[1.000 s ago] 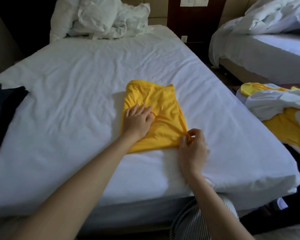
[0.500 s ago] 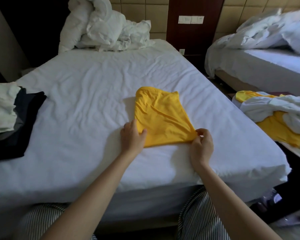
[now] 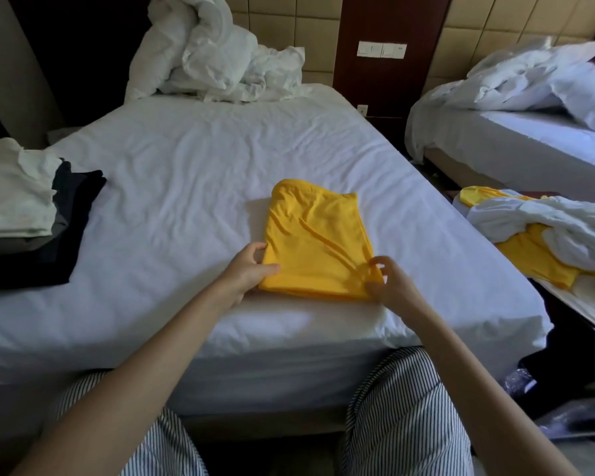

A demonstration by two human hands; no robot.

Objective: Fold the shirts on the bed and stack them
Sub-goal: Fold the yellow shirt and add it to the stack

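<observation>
Now our left hand point(image 3: 251, 269) pinches the near left corner of the folded yellow shirt point(image 3: 316, 245), thumb on top, our right hand point(image 3: 390, 283) pinching its near right corner, the shirt flat on the bed point(image 3: 186, 173) near its front edge.

Wide bed point(image 3: 203, 159) in a creased white sheet; bears a folded yellow shirt point(image 3: 316, 242) flat near the front edge, right of the middle. At the left edge, well apart from it, holds a stack of folded clothes point(image 3: 14, 194), white over grey and black. Carries a crumpled white duvet point(image 3: 213, 53) heaped at the head end.
</observation>
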